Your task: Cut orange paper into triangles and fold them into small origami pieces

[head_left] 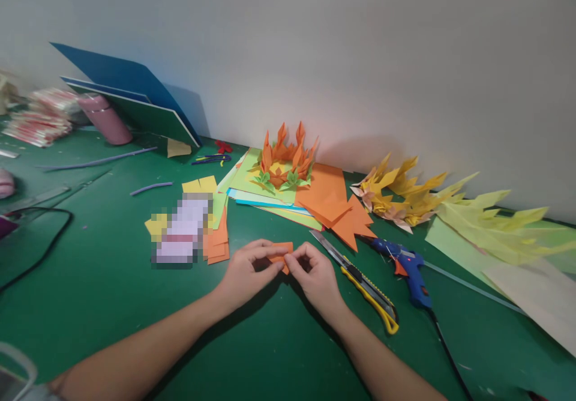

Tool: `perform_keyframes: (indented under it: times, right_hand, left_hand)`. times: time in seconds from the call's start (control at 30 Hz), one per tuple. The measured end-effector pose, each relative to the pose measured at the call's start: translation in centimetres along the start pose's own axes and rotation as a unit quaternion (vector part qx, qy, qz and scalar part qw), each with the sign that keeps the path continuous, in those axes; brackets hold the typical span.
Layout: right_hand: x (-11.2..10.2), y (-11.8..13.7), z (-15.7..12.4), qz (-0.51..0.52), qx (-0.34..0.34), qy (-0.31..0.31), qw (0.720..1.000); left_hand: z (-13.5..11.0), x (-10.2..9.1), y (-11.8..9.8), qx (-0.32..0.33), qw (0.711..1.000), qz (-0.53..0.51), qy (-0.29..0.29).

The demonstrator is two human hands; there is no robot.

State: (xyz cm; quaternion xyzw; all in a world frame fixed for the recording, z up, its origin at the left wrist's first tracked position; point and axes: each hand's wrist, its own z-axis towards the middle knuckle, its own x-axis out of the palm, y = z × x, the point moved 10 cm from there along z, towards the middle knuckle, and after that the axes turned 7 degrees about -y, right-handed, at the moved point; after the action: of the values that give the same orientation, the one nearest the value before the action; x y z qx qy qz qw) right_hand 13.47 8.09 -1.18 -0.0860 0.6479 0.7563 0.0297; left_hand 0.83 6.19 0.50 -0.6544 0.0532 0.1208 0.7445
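A small piece of orange paper (pixel 284 248) is pinched between both hands, just above the green table. My left hand (pixel 249 272) grips its left side, thumb in front and fingers behind. At its right edge, my right hand (pixel 317 278) closes thumb and fingertips on the paper. Fingers cover part of it, so its folds are hard to make out. Just right of my right hand lies a yellow utility knife (pixel 369 293) with its blade out. Small orange paper squares (pixel 218 248) lie left of my left hand.
Behind the hands, an orange folded-paper crown (pixel 288 161) sits on stacked coloured sheets (pixel 270 202). A blue glue gun (pixel 411 269) with a cord lies right, near yellow paper crowns (pixel 400 188). A pink bottle (pixel 105 119) and blue boards (pixel 121 77) stand at back left.
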Motion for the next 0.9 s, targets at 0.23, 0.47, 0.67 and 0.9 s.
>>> perform_keyframes:
  times: [0.23,0.47,0.67,0.9]
  right_hand:
    - [0.0,0.0,0.0,0.018,0.005,-0.003,1.0]
    - [0.3,-0.6,0.1,0.072,0.025,0.005,0.997]
    - [1.0,-0.6,0.0,0.118,0.033,0.039,0.992]
    - [1.1,-0.6,-0.1,0.126,0.044,0.047,0.99]
  left_hand:
    - [0.1,-0.2,-0.3,0.004,1.0,0.005,-0.01]
    - [0.2,-0.2,0.2,-0.05,0.997,-0.052,-0.012]
    - [-0.3,0.4,2.5,-0.177,0.978,-0.105,-0.003]
    - [-0.6,0.5,3.6,-0.221,0.967,-0.128,0.003]
